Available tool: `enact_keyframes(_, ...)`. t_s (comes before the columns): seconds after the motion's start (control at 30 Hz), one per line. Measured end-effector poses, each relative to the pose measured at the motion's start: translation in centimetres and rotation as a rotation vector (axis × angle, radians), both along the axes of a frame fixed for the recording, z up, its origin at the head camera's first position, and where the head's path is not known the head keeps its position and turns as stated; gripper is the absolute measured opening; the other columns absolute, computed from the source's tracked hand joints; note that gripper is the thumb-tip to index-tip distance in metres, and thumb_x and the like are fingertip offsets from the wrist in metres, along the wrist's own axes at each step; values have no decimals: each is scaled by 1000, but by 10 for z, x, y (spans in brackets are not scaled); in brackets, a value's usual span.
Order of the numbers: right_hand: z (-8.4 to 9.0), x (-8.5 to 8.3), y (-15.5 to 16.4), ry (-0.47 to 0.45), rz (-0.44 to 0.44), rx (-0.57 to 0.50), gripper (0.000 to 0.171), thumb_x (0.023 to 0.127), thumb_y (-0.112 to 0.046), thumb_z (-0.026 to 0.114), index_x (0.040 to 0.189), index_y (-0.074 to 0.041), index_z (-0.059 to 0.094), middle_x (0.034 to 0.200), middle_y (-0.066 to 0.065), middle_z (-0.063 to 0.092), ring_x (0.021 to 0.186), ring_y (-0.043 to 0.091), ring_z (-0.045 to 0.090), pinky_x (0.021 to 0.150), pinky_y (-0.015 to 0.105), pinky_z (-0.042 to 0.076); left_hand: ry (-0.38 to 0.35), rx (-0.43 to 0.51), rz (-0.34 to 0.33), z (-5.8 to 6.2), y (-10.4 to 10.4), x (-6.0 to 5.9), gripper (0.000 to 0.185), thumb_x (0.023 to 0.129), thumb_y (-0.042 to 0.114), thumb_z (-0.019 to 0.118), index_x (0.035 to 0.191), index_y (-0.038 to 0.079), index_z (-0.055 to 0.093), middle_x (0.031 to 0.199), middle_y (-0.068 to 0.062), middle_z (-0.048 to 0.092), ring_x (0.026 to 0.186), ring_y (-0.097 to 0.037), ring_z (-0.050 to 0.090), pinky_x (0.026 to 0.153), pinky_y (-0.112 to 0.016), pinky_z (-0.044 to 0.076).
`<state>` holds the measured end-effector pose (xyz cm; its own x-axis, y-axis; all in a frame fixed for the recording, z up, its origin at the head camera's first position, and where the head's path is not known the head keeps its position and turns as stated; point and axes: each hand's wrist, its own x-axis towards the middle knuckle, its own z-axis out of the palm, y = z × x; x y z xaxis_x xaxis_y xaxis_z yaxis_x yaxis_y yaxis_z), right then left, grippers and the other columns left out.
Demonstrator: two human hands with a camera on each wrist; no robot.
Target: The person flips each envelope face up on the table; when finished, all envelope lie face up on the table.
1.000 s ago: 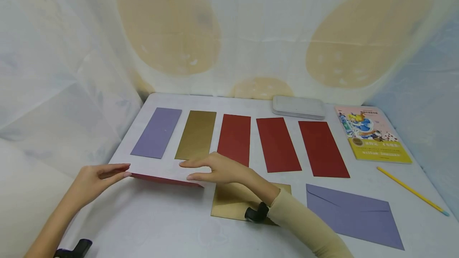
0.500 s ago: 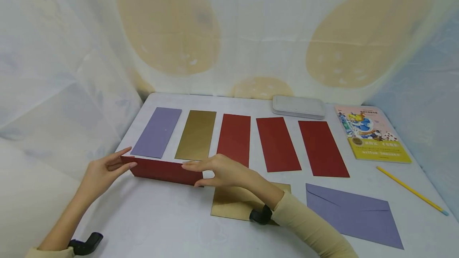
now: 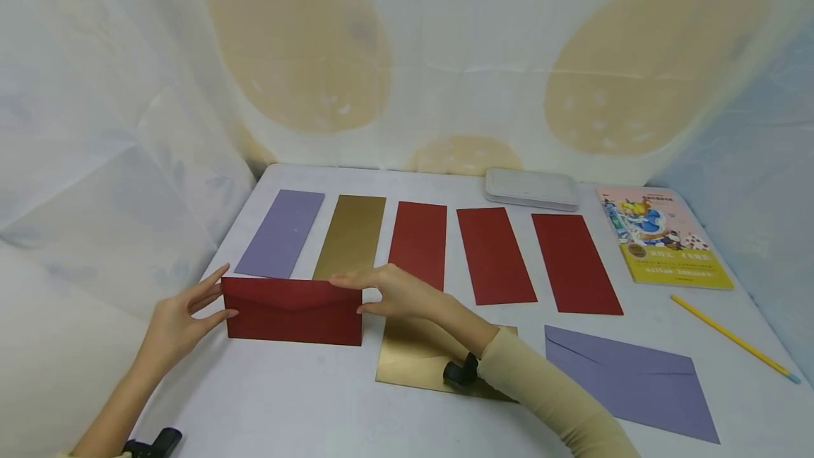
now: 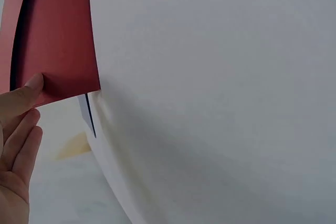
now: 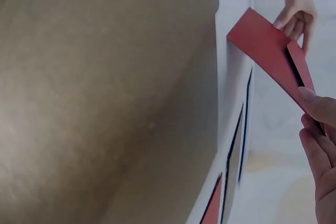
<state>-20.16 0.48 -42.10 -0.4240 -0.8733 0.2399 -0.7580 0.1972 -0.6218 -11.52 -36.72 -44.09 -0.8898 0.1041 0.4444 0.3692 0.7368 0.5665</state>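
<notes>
A red envelope (image 3: 292, 320) is held upright on its long edge at the left front of the table, flap side facing me. My left hand (image 3: 174, 331) pinches its left end between thumb and fingers. At the other end, my right hand (image 3: 407, 292) pinches the upper right corner. In the left wrist view, the thumb of the left hand (image 4: 16, 145) presses the front of the envelope (image 4: 63, 40). The flap stands slightly away from the body in the right wrist view, near the right hand (image 5: 323, 140). A gold envelope (image 3: 407, 355) lies partly beneath my right forearm.
Behind stand out a purple envelope (image 3: 280, 232), a gold one (image 3: 352, 232) and three red ones (image 3: 420, 232) in a row. A purple envelope (image 3: 626, 384), a pencil (image 3: 731, 338), a book (image 3: 661, 235) and a pale flat case (image 3: 531, 189) lie rightward.
The red envelope has been tilted up from nearly flat, so its flap side now faces me. My left hand has risen and moved slightly right; the right hand has shifted slightly right.
</notes>
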Motion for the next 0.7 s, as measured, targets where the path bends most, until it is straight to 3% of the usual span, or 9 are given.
enact_keyframes(0.23, -11, 0, -3, 3, -15, 69, 61, 86, -11, 74, 142, -13, 50, 141, 0, 51, 127, 6, 47, 93, 15, 42, -10, -5, -6, -5, -3, 5, 82, 56, -2, 90, 131, 11, 62, 102, -18, 71, 97, 18, 55, 78, -4, 43)
enact_keyframes(0.33, -14, -1, -5, 16, -25, 107, 61, 86, -12, 75, 142, -14, 50, 141, -1, 50, 126, 6, 49, 90, 13, 42, -82, -23, -21, -5, -7, 4, 79, 60, -1, 89, 132, 11, 61, 104, -18, 70, 96, 14, 57, 69, -7, 47)
enact_keyframes(0.43, -18, -1, -6, 32, -25, 161, 61, 86, -13, 75, 142, -14, 51, 140, -2, 52, 125, 6, 49, 92, 13, 41, -180, -53, -53, -3, -11, 1, 73, 65, 3, 87, 133, 7, 59, 109, -20, 69, 96, -5, 66, 64, -12, 50)
enact_keyframes(0.57, -22, 0, -8, 31, -6, 226, 59, 87, -15, 74, 141, -14, 51, 138, -4, 53, 126, 4, 48, 96, 14, 38, -329, -76, -100, -1, -14, -5, 69, 72, 11, 85, 134, 3, 56, 115, -23, 65, 99, -32, 66, 70, -17, 53)
enact_keyframes(0.7, -25, 1, -9, 26, 6, 261, 57, 86, -16, 74, 140, -14, 53, 135, -4, 56, 119, 1, 52, 91, 12, 40, -475, -34, -133, -1, -15, -9, 70, 75, 15, 83, 136, 0, 53, 120, -25, 62, 106, -37, 63, 73, -21, 54)
